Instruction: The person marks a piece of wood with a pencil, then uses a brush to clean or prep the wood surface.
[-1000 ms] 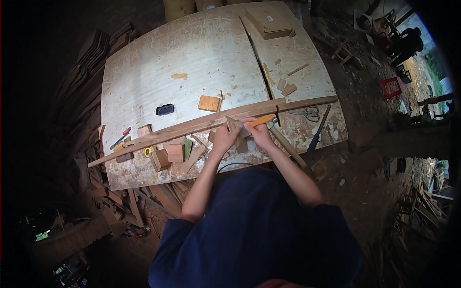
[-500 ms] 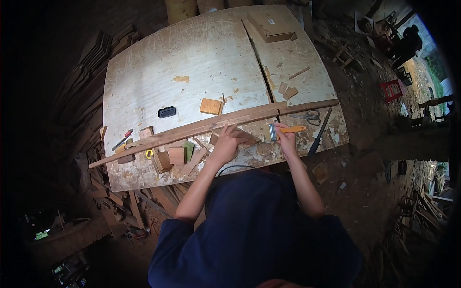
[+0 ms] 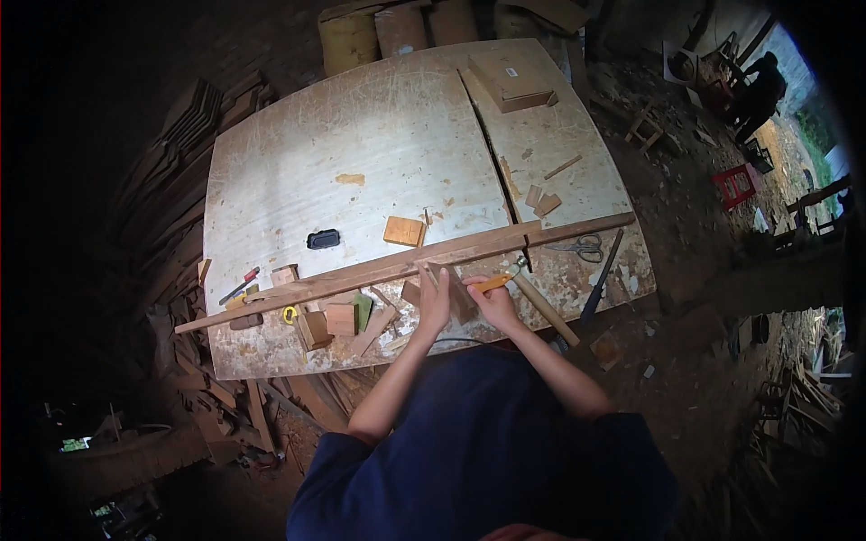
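My left hand (image 3: 436, 302) is closed around the edge of a dark brown wooden piece (image 3: 463, 305), which stands tilted over the near part of the workbench. In my right hand (image 3: 496, 307) is a paintbrush (image 3: 493, 282), its orange handle pointing up and to the right. The brush's bristles are hidden near the wooden piece. Right beside that hand lies a hammer (image 3: 547, 311) with a pale wooden handle. A long wooden strip (image 3: 379, 270) runs across the bench just beyond both hands.
Scissors (image 3: 586, 248) and a dark, long tool (image 3: 603, 275) lie to the right. Wood blocks (image 3: 341, 318), a yellow tape roll (image 3: 290, 314) and a red-handled tool (image 3: 239, 284) are on the left. Farther off are a black tray (image 3: 323, 239) and a cardboard box (image 3: 510, 81). A person (image 3: 762, 95) stands far right.
My right hand has moved left and nearer to me with the paintbrush, uncovering the hammer. My left hand, earlier spread over the wood pieces, now grips one and raises it. The view has tilted up slightly.
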`<action>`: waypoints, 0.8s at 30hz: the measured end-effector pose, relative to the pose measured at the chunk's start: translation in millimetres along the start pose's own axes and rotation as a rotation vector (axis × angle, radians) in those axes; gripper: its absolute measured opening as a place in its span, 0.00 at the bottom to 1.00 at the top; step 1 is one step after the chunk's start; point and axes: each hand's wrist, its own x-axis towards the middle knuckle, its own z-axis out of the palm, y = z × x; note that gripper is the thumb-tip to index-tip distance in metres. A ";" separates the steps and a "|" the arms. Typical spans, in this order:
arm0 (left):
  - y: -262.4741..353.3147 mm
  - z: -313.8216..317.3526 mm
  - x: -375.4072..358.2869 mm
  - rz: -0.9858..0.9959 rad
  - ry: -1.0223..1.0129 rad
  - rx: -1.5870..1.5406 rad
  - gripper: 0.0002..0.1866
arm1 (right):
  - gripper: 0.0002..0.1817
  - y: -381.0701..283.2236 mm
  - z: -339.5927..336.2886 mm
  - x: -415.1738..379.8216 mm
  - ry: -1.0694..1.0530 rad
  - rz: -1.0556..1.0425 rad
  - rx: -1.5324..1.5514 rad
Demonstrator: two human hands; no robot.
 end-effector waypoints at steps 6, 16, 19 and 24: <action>17.5 -8.8 -7.8 -0.081 0.023 -0.143 0.35 | 0.11 27.9 7.4 16.6 -0.048 0.155 -0.103; 21.0 -17.8 -2.4 -0.113 -0.032 -0.047 0.35 | 0.12 6.4 3.7 53.6 -0.103 0.150 0.073; 6.3 4.9 3.3 -0.093 0.011 -0.119 0.35 | 0.11 -57.4 11.9 49.8 -0.215 0.086 0.288; 4.8 -2.6 2.0 -0.066 0.049 0.022 0.35 | 0.11 18.8 -3.7 69.4 -0.189 0.130 0.069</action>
